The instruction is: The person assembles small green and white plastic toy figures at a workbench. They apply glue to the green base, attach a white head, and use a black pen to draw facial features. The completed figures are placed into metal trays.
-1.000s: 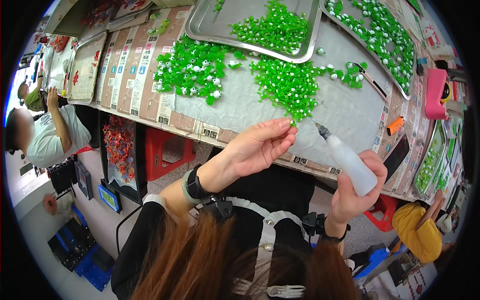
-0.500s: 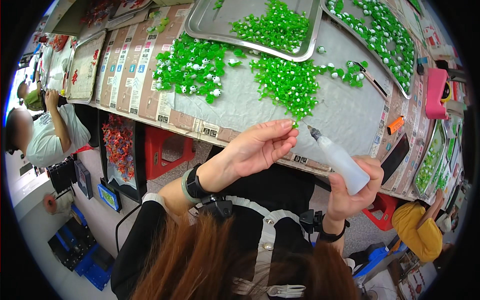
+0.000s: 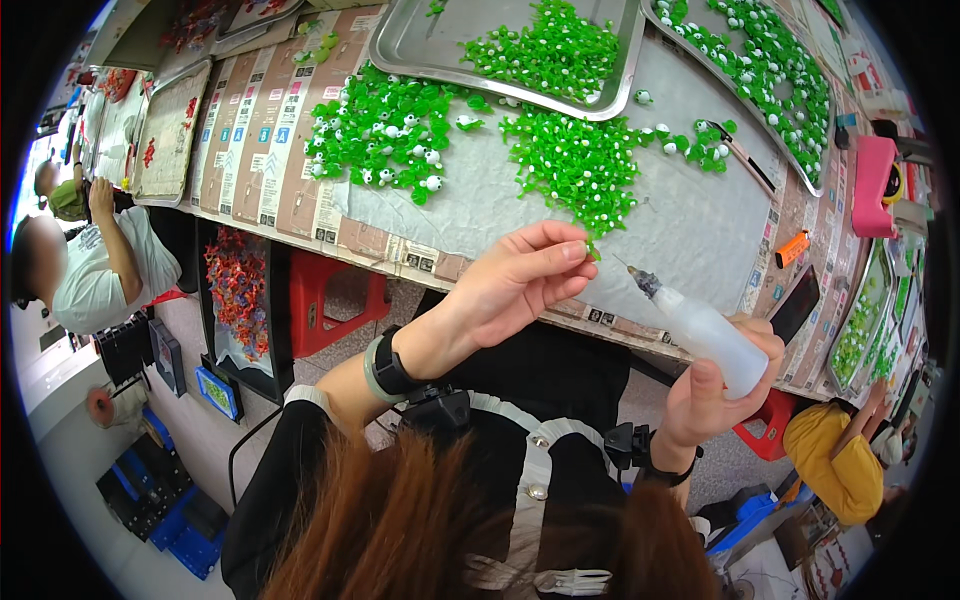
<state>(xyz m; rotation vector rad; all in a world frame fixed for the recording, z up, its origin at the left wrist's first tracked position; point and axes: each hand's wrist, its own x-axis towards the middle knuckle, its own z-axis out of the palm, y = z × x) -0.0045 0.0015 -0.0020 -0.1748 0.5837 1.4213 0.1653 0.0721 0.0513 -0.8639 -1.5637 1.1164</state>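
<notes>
Between thumb and forefinger, my left hand (image 3: 525, 275) pinches a small green plastic piece (image 3: 593, 250) at the near end of a pile of green pieces with white dots (image 3: 575, 165). My right hand (image 3: 715, 395) is wrapped round a whitish squeeze bottle (image 3: 705, 335). A thin needle tip on the bottle points up and left, a short gap away from the green piece. To the left lies another pile of green pieces with white ball-like parts (image 3: 380, 130). A few similar pieces (image 3: 690, 145) lie farther right.
A metal tray (image 3: 425, 55) with green pieces stands at the far side, another (image 3: 815, 180) at the right. Tweezers (image 3: 745, 160), an orange lighter (image 3: 792, 249), a dark phone (image 3: 795, 305) and a pink tape dispenser (image 3: 873, 190) lie rightward. Other people (image 3: 85, 270) sit nearby.
The squeeze bottle in my right hand has moved right and slightly down, its needle drawing away from the green piece. My left hand keeps its pinch, with only a slight shift of the fingers.
</notes>
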